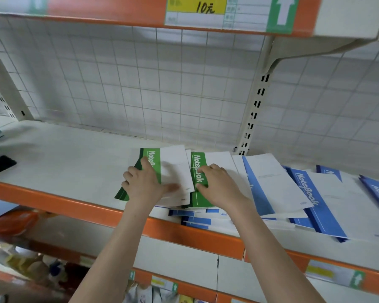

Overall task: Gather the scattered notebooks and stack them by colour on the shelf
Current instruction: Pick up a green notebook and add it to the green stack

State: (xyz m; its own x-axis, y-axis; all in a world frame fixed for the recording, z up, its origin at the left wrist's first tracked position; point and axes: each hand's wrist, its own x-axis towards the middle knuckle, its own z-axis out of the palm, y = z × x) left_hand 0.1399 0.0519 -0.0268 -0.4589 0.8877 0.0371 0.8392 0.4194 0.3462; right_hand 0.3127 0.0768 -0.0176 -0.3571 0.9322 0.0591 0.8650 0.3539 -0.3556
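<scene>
Both hands (179,184) press flat, glossy (green-banded) notebooks (173,169).

Glossy paper notebooks (271,184), matt shelf (64,158)

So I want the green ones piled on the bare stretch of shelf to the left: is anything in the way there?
Nothing visible. The left hand already grips a green notebook, and the shelf beside it lies bare up to a black object at the far left edge. The right hand rests on a second green notebook.
</scene>
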